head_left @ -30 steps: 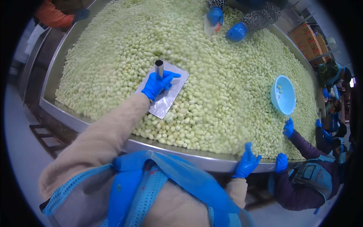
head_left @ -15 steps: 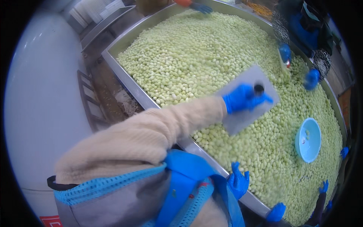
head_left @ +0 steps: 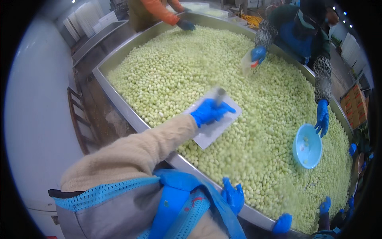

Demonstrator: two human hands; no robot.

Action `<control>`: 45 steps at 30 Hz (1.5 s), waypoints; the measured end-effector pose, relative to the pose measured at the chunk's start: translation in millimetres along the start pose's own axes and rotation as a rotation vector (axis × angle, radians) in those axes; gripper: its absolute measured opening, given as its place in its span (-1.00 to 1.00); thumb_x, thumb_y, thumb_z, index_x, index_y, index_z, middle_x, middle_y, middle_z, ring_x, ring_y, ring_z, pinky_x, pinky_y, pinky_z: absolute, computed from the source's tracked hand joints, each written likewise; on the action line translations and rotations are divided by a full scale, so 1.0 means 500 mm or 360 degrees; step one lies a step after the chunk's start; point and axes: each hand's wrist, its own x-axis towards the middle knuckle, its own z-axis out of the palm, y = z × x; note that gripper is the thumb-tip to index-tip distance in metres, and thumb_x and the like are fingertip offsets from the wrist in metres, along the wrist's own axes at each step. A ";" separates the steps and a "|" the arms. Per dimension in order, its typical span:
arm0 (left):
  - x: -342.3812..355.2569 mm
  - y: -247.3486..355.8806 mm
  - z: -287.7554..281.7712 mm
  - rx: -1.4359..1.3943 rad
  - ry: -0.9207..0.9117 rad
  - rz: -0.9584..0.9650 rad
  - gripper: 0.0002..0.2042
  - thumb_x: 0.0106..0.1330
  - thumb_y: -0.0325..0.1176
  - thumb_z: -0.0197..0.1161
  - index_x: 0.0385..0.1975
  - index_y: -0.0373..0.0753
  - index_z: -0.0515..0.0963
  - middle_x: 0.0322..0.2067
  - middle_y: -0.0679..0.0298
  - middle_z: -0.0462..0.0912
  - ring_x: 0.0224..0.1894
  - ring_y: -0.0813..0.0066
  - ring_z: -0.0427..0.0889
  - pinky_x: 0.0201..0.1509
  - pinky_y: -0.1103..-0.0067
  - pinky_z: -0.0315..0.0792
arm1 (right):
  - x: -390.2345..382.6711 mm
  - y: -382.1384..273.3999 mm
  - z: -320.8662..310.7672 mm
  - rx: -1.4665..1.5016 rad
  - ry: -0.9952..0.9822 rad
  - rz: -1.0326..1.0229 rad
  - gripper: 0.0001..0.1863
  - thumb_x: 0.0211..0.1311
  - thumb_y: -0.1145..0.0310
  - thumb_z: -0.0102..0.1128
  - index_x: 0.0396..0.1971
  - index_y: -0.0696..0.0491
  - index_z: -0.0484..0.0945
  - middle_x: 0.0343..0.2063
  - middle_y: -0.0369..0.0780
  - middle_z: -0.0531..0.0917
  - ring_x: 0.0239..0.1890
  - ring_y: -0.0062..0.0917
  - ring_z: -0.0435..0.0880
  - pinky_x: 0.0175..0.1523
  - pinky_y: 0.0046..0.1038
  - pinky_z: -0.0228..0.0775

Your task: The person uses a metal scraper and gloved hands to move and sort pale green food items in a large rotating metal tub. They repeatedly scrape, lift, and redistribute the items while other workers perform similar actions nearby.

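My left hand (head_left: 209, 111), in a blue glove, grips the upright metal tube handle (head_left: 219, 96) of a flat metal plate (head_left: 205, 137), which lies on a broad heap of pale green oval pieces (head_left: 147, 75). The handle is slightly blurred. My right hand (head_left: 232, 197), also blue-gloved, is at the front metal rim (head_left: 181, 165) of the big tray, fingers apart and nothing visible in them. A light blue bowl (head_left: 306, 153) with a few pieces inside sits on the heap to the right.
An orange-sleeved worker (head_left: 159, 12) reaches over the far rim. A worker in spotted sleeves (head_left: 294, 34) holds a small scoop (head_left: 248, 63), other hand beside the bowl. More gloved hands (head_left: 282, 223) line the lower right edge. Cardboard boxes (head_left: 354, 103) stand behind; a dark metal frame (head_left: 81, 119) is left.
My view has swung left, showing more wall and floor. Since half a second ago, the spotted-sleeved worker's hand has lowered toward the bowl, and the orange-sleeved worker shows more fully.
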 end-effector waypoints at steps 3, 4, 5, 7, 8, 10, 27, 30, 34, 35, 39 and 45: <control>-0.022 0.058 -0.100 0.0201 0.0330 0.0331 -0.75 0.42 -0.42 0.14 -0.02 -0.10 0.71 -0.51 0.45 0.55 -0.47 0.70 0.41 -0.38 0.70 0.35 | -0.003 -0.002 0.006 0.0407 -0.0097 0.0319 -0.55 0.10 0.57 0.21 0.05 0.06 0.63 -0.65 -0.23 0.52 -0.56 -0.37 0.52 0.18 -0.20 0.37; -0.026 0.041 -0.122 0.0083 0.0374 0.0323 -0.75 0.42 -0.44 0.13 -0.03 -0.14 0.71 -0.52 0.46 0.54 -0.47 0.71 0.41 -0.39 0.69 0.35 | 0.000 -0.004 0.001 0.0563 -0.0144 0.0454 -0.58 0.11 0.59 0.19 0.02 0.08 0.63 -0.63 -0.22 0.53 -0.55 -0.37 0.52 0.11 -0.24 0.39; -0.017 0.003 -0.149 -0.0023 0.0389 0.0268 -0.76 0.42 -0.44 0.14 -0.03 -0.17 0.70 -0.55 0.48 0.50 -0.49 0.71 0.39 -0.39 0.70 0.34 | 0.010 -0.011 -0.006 0.0403 -0.0133 0.0358 -0.63 0.15 0.59 0.17 -0.01 0.13 0.63 -0.59 -0.22 0.56 -0.53 -0.40 0.53 -0.01 -0.29 0.42; -0.015 -0.117 -0.198 0.0136 0.0516 -0.0020 -0.80 0.40 -0.42 0.20 -0.06 -0.23 0.69 -0.40 0.36 0.67 -0.47 0.68 0.51 -0.36 0.68 0.42 | 0.011 -0.028 -0.009 0.0153 -0.0058 0.0174 -0.66 0.17 0.59 0.15 -0.03 0.18 0.62 -0.55 -0.20 0.60 -0.53 -0.40 0.53 -0.13 -0.34 0.46; -0.023 -0.178 -0.221 0.0001 0.0542 -0.0226 -0.82 0.39 -0.41 0.23 -0.09 -0.24 0.69 -0.33 0.30 0.73 -0.45 0.66 0.56 -0.34 0.67 0.46 | 0.017 -0.034 -0.006 0.0054 0.0022 0.0076 -0.64 0.15 0.60 0.15 -0.02 0.18 0.62 -0.54 -0.18 0.61 -0.55 -0.38 0.51 -0.14 -0.34 0.46; -0.018 -0.205 -0.251 -0.0314 0.0505 -0.0201 -0.84 0.38 -0.37 0.27 -0.16 -0.26 0.70 -0.18 0.22 0.76 -0.44 0.60 0.62 -0.34 0.63 0.51 | 0.030 -0.046 -0.006 -0.0115 0.0153 -0.0031 -0.62 0.10 0.61 0.15 -0.02 0.17 0.63 -0.55 -0.16 0.60 -0.57 -0.34 0.48 -0.13 -0.32 0.47; 0.189 -0.075 -0.064 -0.0086 -0.0051 0.0306 -0.78 0.40 -0.31 0.24 -0.10 -0.26 0.70 -0.47 0.41 0.62 -0.56 0.71 0.40 -0.41 0.64 0.40 | 0.027 -0.062 0.023 -0.0408 0.0334 0.0461 -0.60 0.13 0.52 0.22 -0.01 -0.10 0.70 -0.52 -0.17 0.62 -0.38 -0.20 0.62 0.13 -0.19 0.50; 0.211 -0.228 -0.005 -0.0106 -0.0191 0.0041 -0.82 0.39 -0.26 0.28 -0.11 -0.08 0.74 -0.53 0.40 0.57 -0.65 0.68 0.37 -0.62 0.65 0.24 | 0.035 -0.063 0.031 -0.0371 0.0351 0.0591 -0.63 0.18 0.51 0.20 -0.02 -0.11 0.70 -0.50 -0.16 0.64 -0.36 -0.19 0.62 0.15 -0.16 0.49; 0.185 -0.188 0.040 -0.0197 -0.0399 -0.0164 -0.81 0.40 -0.20 0.28 -0.08 -0.01 0.73 -0.55 0.38 0.53 -0.70 0.65 0.31 -0.66 0.63 0.23 | 0.027 -0.058 0.038 -0.0443 0.0410 0.0599 -0.65 0.20 0.49 0.21 -0.03 -0.12 0.71 -0.46 -0.17 0.68 -0.32 -0.19 0.64 0.15 -0.18 0.48; 0.176 -0.186 0.036 -0.0159 -0.0408 -0.0152 -0.80 0.40 -0.20 0.28 -0.08 -0.01 0.73 -0.55 0.38 0.53 -0.69 0.65 0.32 -0.66 0.63 0.23 | 0.025 -0.060 0.035 -0.0435 0.0364 0.0644 -0.65 0.20 0.49 0.21 -0.03 -0.13 0.71 -0.44 -0.18 0.69 -0.31 -0.20 0.65 0.15 -0.18 0.49; 0.148 -0.206 -0.013 -0.0123 -0.0427 -0.0129 -0.79 0.40 -0.20 0.26 -0.07 -0.04 0.72 -0.55 0.37 0.52 -0.66 0.65 0.37 -0.65 0.63 0.26 | 0.025 -0.054 0.042 -0.0566 0.0349 0.0657 -0.66 0.20 0.48 0.21 -0.05 -0.13 0.72 -0.44 -0.22 0.71 -0.30 -0.22 0.65 0.14 -0.22 0.50; 0.155 -0.160 -0.051 -0.0296 -0.0244 0.0380 -0.82 0.40 -0.31 0.27 -0.12 -0.16 0.73 -0.51 0.39 0.62 -0.54 0.71 0.48 -0.49 0.67 0.34 | 0.021 -0.046 0.037 -0.0606 0.0331 0.0418 -0.66 0.20 0.45 0.18 -0.04 -0.10 0.71 -0.55 -0.23 0.65 -0.45 -0.33 0.63 0.11 -0.20 0.51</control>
